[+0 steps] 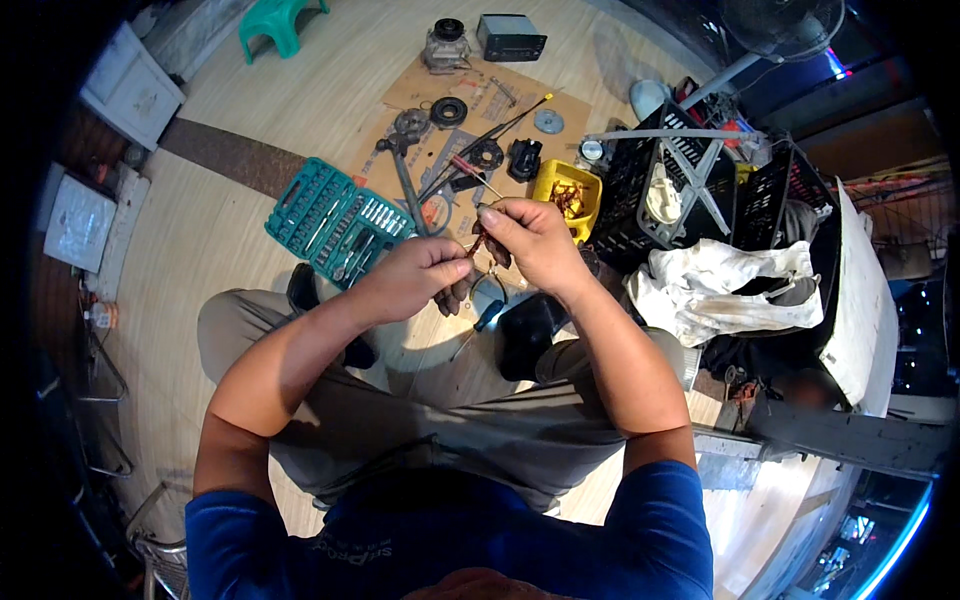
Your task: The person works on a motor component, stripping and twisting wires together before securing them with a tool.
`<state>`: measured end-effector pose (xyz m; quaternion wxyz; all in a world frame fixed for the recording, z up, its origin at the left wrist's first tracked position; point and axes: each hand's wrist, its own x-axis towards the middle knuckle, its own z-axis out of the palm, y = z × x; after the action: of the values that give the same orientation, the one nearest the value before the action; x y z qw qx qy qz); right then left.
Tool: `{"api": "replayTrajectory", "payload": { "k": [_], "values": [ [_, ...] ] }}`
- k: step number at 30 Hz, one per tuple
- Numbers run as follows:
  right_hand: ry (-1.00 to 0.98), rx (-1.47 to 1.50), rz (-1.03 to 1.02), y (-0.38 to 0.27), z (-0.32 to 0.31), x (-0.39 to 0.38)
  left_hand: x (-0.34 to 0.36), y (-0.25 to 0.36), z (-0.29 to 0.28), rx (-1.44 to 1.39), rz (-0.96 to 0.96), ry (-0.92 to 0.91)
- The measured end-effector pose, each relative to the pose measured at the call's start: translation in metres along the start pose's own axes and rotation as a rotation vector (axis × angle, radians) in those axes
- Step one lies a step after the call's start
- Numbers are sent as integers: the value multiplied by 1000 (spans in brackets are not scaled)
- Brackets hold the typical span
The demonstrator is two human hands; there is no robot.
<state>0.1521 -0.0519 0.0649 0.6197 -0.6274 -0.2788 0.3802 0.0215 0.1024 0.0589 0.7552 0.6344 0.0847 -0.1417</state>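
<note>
Both hands meet above my knees over a small dark metal part (473,268) with thin wires. My left hand (415,280) grips it from the left, fingers curled around it. My right hand (530,240) pinches its upper end between thumb and fingertips. Much of the part is hidden by my fingers. Below the hands a screwdriver with a blue handle (484,318) lies on the floor between my shoes.
A teal socket set case (335,220) lies open to the left. Beyond it, a cardboard sheet (440,95) holds tools, discs and motor parts, with a yellow tray (566,190) of small pieces. Black crates (690,190), a white cloth (720,285) and a green stool (277,22) stand around.
</note>
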Motion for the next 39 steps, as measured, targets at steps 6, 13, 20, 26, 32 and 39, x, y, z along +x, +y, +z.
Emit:
{"api": "replayTrajectory", "payload": {
  "k": [6, 13, 20, 26, 32, 39],
  "values": [
    [69, -68, 58, 2, 6, 1, 2, -8, 5, 61, 87, 76],
    [180, 48, 72, 4, 11, 1, 1, 4, 5, 511, 202, 141],
    [227, 31, 57, 10, 10, 3, 4, -4, 12, 507, 314, 235],
    [276, -28, 46, 14, 8, 8, 4, -5, 10, 591, 220, 212],
    [287, -65, 27, 16, 9, 8, 4, -4, 10, 574, 213, 205],
    [242, 188, 97, 6, 18, 5, 8, -17, 6, 654, 343, 320]
  ]
}}
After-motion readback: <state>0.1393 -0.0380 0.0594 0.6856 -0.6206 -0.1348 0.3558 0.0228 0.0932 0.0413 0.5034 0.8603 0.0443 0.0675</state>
